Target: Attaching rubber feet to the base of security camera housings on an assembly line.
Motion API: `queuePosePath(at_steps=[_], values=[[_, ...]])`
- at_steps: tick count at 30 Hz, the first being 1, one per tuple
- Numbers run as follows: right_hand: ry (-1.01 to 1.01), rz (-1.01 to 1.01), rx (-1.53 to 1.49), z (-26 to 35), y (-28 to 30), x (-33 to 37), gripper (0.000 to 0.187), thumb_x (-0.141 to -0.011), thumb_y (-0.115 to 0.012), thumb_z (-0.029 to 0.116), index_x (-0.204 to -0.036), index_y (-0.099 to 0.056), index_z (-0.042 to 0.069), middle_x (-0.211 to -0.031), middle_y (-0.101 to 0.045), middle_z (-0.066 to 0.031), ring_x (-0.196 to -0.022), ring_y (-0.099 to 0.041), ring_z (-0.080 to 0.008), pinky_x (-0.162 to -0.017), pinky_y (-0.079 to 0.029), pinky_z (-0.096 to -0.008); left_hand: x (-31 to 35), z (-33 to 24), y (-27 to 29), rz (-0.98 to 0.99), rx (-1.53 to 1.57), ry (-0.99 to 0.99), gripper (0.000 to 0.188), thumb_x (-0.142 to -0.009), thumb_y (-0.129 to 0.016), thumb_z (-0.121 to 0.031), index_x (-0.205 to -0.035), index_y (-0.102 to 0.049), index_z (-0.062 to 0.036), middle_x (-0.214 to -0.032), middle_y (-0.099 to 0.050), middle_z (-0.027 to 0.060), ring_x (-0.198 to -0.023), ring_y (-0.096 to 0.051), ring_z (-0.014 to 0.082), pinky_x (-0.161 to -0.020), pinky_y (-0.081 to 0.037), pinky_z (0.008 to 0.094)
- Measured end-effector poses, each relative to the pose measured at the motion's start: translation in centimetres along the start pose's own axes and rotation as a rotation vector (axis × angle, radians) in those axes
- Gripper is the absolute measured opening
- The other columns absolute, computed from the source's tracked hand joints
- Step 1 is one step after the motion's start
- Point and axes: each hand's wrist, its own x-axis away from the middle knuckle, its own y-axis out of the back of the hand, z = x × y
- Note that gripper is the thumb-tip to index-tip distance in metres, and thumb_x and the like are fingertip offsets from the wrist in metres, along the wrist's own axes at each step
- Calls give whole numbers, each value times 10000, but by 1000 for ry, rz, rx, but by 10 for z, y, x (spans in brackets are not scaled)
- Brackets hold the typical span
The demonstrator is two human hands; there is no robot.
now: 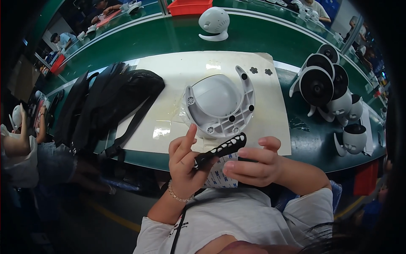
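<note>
Strip (231, 147), black and holed, in left hand (185, 167); right hand (259, 165) beside it

A white shell (218, 95) with a ribbed, curved base lies on a cream sheet (270, 127) over the green tabletop (315, 154). On the person's side of the shell, the left hand (184, 167) grips a black strip (224, 146) with holes, the right hand (258, 167) close beside its end. Left of the shell lies a black bag (114, 101); right of it stand clustered white-and-black casings (317, 86).
</note>
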Motion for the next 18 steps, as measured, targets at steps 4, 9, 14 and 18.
queuePosePath(at_steps=[4, 9, 14, 18], values=[[-324, 94, -371, -1, 2, -18, 181, -682, -634, 154, -855, -581, 171, -976, -587, 23, -967, -532, -136, -820, -304, -326, 2, -4, 0, 17, -90, -20, 267, -512, -719, -34, -755, -609, -44, -1266, -452, 190, -912, -483, 275, -802, -384, 316], [-203, 193, -380, 2, 2, -10, 216, -686, -628, 93, -886, -566, 146, -889, -599, 18, -915, -553, -170, -759, -338, -328, 1, -7, 1, 57, -141, -29, 309, -463, -647, -15, -768, -620, -45, -1272, -450, 179, -954, -462, 287, -817, -379, 316], [-295, 144, -679, -3, 4, -17, 347, -650, -655, 6, -945, -518, 128, -891, -578, -24, -883, -559, -188, -728, -366, -322, 2, -5, 1, 33, -184, -76, 305, -458, -627, -23, -762, -620, -42, -1272, -450, 180, -957, -471, 289, -825, -382, 319], [-443, 153, -946, 0, -5, -27, 508, -681, -628, -59, -1100, -399, 112, -960, -533, -66, -899, -546, -244, -761, -383, -348, 2, -6, 2, 41, -231, -159, 228, -482, -627, -35, -705, -584, -39, -1265, -455, 185, -939, -490, 279, -812, -389, 320]])
